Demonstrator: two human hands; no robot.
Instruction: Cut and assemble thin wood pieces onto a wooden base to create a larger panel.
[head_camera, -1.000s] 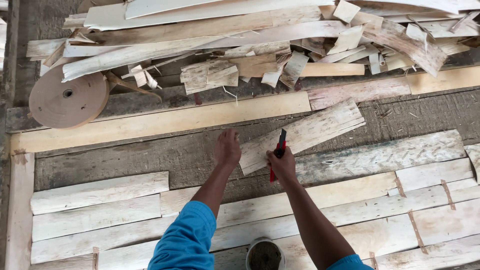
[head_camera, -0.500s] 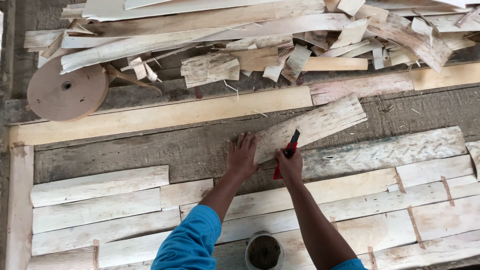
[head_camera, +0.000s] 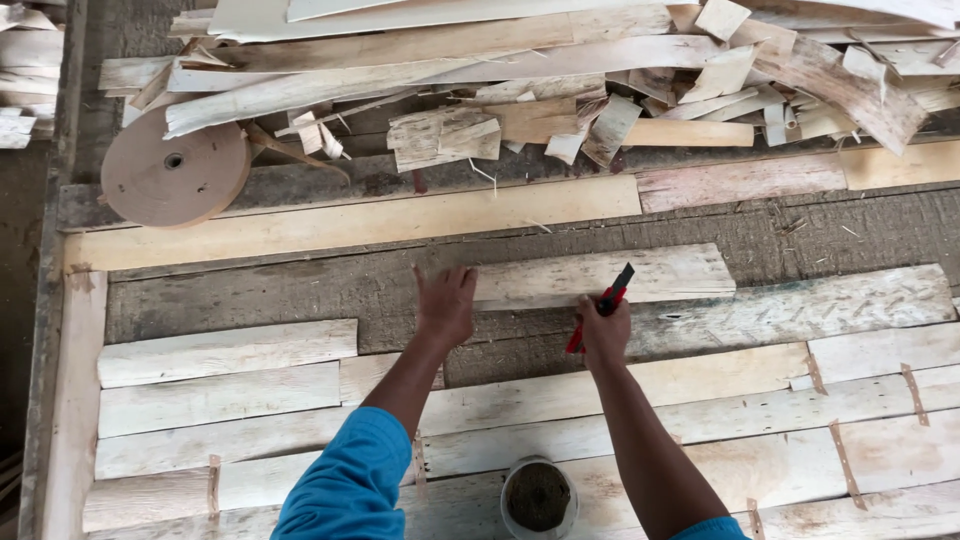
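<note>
1. Since the earlier frames, the loose veneer strip (head_camera: 600, 277) had swung from a tilted lie to level and parallel with the long pale board (head_camera: 350, 225) beyond it, and both hands had shifted with it.
2. Left hand (head_camera: 445, 300) lay flat with fingers spread, gripping nothing, its fingertips touching the left end of the veneer strip.
3. Right hand (head_camera: 603, 332) was clenched round a red-and-black utility knife (head_camera: 601, 305), whose black tip pointed away from the person and overlapped the strip's near edge.
4. The veneer strip rested on the dark, rough worktable (head_camera: 280, 290), just beyond a longer weathered strip (head_camera: 800, 305) that ran off to the right.
5. Nearer the person, rows of pale veneer strips (head_camera: 230, 395) lay side by side, joined in places by short brown tape pieces (head_camera: 915, 392).
6. A round container with dark contents (head_camera: 539, 497) stood at the near edge, between the two forearms.
7. At far left, a roll of brown tape (head_camera: 175, 178) leaned against a heap of veneer offcuts (head_camera: 560, 90) that filled the far side of the table.
8. Blue sleeves (head_camera: 345, 480) covered both upper arms; only the edge of the right one showed.
</note>
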